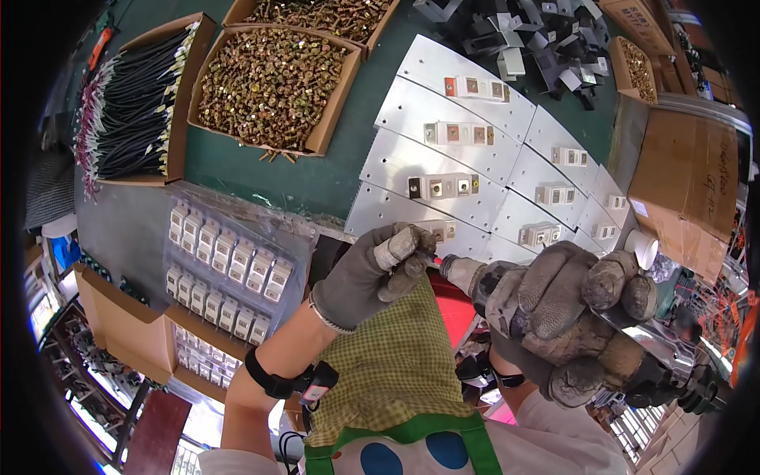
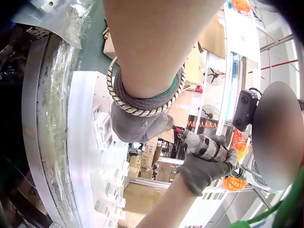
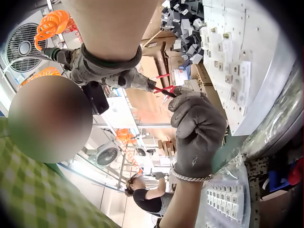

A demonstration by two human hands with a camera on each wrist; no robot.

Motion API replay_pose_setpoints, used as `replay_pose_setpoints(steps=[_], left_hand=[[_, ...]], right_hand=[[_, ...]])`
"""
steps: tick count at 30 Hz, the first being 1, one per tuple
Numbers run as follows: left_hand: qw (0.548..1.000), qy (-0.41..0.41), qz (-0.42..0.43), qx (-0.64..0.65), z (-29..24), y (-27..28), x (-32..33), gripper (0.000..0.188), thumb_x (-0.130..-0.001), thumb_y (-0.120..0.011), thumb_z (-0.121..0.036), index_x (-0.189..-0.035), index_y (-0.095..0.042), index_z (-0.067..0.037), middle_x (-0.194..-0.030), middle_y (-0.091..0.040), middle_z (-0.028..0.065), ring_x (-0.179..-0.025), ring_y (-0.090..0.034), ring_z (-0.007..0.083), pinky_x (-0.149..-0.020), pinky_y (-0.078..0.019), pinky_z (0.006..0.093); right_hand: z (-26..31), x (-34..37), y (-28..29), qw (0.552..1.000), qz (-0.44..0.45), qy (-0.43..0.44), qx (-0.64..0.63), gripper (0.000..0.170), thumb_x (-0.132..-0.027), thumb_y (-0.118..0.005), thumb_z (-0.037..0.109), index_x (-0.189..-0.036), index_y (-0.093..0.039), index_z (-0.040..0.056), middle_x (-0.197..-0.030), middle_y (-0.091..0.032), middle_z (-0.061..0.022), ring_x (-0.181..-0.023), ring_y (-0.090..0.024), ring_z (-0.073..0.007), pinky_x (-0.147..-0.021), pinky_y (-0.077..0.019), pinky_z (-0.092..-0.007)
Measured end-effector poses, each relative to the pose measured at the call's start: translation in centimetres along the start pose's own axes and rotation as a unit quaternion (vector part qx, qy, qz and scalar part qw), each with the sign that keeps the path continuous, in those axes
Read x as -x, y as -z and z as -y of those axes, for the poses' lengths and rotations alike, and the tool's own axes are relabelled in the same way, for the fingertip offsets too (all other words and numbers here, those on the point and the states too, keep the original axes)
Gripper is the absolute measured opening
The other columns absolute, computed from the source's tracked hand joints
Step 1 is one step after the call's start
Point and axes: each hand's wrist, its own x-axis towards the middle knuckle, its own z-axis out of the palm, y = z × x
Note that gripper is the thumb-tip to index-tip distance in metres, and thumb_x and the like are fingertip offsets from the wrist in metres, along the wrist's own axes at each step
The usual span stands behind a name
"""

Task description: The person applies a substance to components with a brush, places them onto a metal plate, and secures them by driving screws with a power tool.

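Observation:
My right hand [image 1: 562, 297] grips a pneumatic screwdriver [image 1: 463, 273], its nose turned toward my left hand [image 1: 368, 277]. Both hands wear grey work gloves. With curled fingertips, the left hand pinches the end of the dark, red-marked bit [image 3: 167, 92]. Any small fastener there is hidden by the glove. Just beyond the hands, overlapping silver metal plates [image 1: 388, 154] carry white plastic blocks [image 1: 459, 134] in rows. In the left wrist view the driver [image 2: 204, 146] points at the left fingertips, held up near the plates.
Behind on the green table stand a cardboard box of brass-coloured screws [image 1: 269, 87] and a box of black cables [image 1: 134, 111]. Black brackets [image 1: 546, 47] are heaped at the back right. More white blocks [image 1: 226, 253] sit in a plastic tray at left. A carton [image 1: 685, 174] stands right.

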Motion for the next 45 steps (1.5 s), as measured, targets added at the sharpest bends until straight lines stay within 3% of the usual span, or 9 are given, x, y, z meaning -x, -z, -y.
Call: replay_pose_setpoints(steps=[5,9,11,12,15,19,28,37,45], left_hand=[[1.0,-0.003,0.015,-0.019,0.5,0.6,0.0,0.027,-0.088,-0.055,-0.029,-0.089,-0.059,-0.003,-0.07,-0.057,0.004,-0.049,-0.046,0.0056,-0.042,-0.0353,0.0171],[0.945,-0.088,-0.084,-0.302,0.4,-0.3,0.1,0.036,-0.087,-0.055,-0.035,-0.091,-0.06,0.0,-0.069,-0.057,0.0041,-0.055,-0.051,0.0068,-0.048,-0.04,0.0199],[0.865,-0.174,-0.086,-0.462,0.0,0.0,0.3,0.041,-0.086,-0.055,-0.038,-0.093,-0.06,0.001,-0.07,-0.059,0.0049,-0.058,-0.054,0.0077,-0.05,-0.0426,0.0226],[0.795,-0.2,-0.105,-0.563,-0.3,0.2,0.5,0.043,-0.083,-0.059,-0.039,-0.097,-0.059,0.001,-0.066,-0.056,0.0046,-0.055,-0.052,0.009,-0.049,-0.0412,0.0231],[0.51,-0.259,-0.151,-0.806,-1.1,1.1,1.1,0.06,-0.071,-0.07,-0.042,-0.111,-0.055,0.001,-0.056,-0.049,0.0037,-0.047,-0.047,0.0128,-0.044,-0.0371,0.0247],[0.369,-0.325,-0.124,-0.862,-0.3,2.3,0.0,0.052,-0.066,-0.072,-0.029,-0.108,-0.057,-0.003,-0.066,-0.058,0.0076,-0.052,-0.056,0.0203,-0.045,-0.0434,0.0297],[0.363,-0.325,-0.134,-0.863,-0.1,2.1,-0.5,0.042,-0.064,-0.072,-0.023,-0.099,-0.061,-0.004,-0.072,-0.061,0.0056,-0.054,-0.057,0.0185,-0.046,-0.0449,0.0282],[0.359,-0.32,-0.135,-0.866,-0.1,2.2,-0.4,0.041,-0.064,-0.072,-0.022,-0.099,-0.061,-0.005,-0.074,-0.062,0.0057,-0.055,-0.058,0.0191,-0.046,-0.0451,0.0286],[0.368,-0.343,-0.132,-0.854,0.1,2.5,-0.6,0.042,-0.065,-0.071,-0.023,-0.102,-0.061,-0.005,-0.074,-0.062,0.006,-0.055,-0.058,0.0197,-0.048,-0.0453,0.0296]], right_hand=[[0.2,0.5,1.4,0.997,0.023,-0.033,-0.073,0.064,-0.069,-0.074,0.011,-0.123,-0.041,0.0089,-0.104,-0.054,-0.0194,-0.09,-0.056,-0.0318,-0.078,-0.0472,-0.0545],[0.5,0.8,1.1,0.997,-0.015,-0.029,-0.073,0.064,-0.067,-0.074,0.007,-0.123,-0.042,0.0089,-0.106,-0.054,-0.0182,-0.089,-0.057,-0.0305,-0.079,-0.047,-0.0541],[-0.5,1.6,2.2,0.999,-0.01,-0.014,-0.044,0.063,-0.071,-0.072,0.011,-0.125,-0.041,0.0117,-0.111,-0.051,-0.0121,-0.086,-0.055,-0.0268,-0.074,-0.0488,-0.0505],[-1.0,1.6,2.5,1.0,-0.006,-0.005,-0.029,0.062,-0.073,-0.071,0.013,-0.126,-0.04,0.0132,-0.113,-0.05,-0.0091,-0.084,-0.054,-0.0249,-0.072,-0.0497,-0.0486],[-1.3,2.2,2.2,0.998,-0.067,-0.007,0.015,0.06,-0.075,-0.069,0.014,-0.127,-0.04,0.0142,-0.117,-0.048,-0.0073,-0.086,-0.054,-0.0247,-0.074,-0.0488,-0.0532],[-1.4,4.9,4.0,0.988,-0.088,-0.042,0.117,0.059,-0.076,-0.069,0.015,-0.127,-0.04,0.0133,-0.117,-0.049,-0.009,-0.087,-0.055,-0.0261,-0.076,-0.0481,-0.0572],[-5.3,4.7,2.9,0.986,-0.14,0.059,0.072,0.058,-0.073,-0.072,0.019,-0.123,-0.042,0.0136,-0.111,-0.051,-0.0104,-0.08,-0.056,-0.0239,-0.069,-0.0516,-0.052],[-4.8,4.1,3.3,0.989,-0.075,0.027,0.122,0.055,-0.071,-0.074,0.019,-0.116,-0.043,0.0117,-0.107,-0.05,-0.0111,-0.081,-0.056,-0.0251,-0.07,-0.0505,-0.0519],[-4.6,6.2,3.3,0.973,-0.171,-0.035,0.149,0.056,-0.07,-0.075,0.02,-0.115,-0.043,0.0102,-0.102,-0.05,-0.0129,-0.08,-0.056,-0.0263,-0.069,-0.0511,-0.0505]])
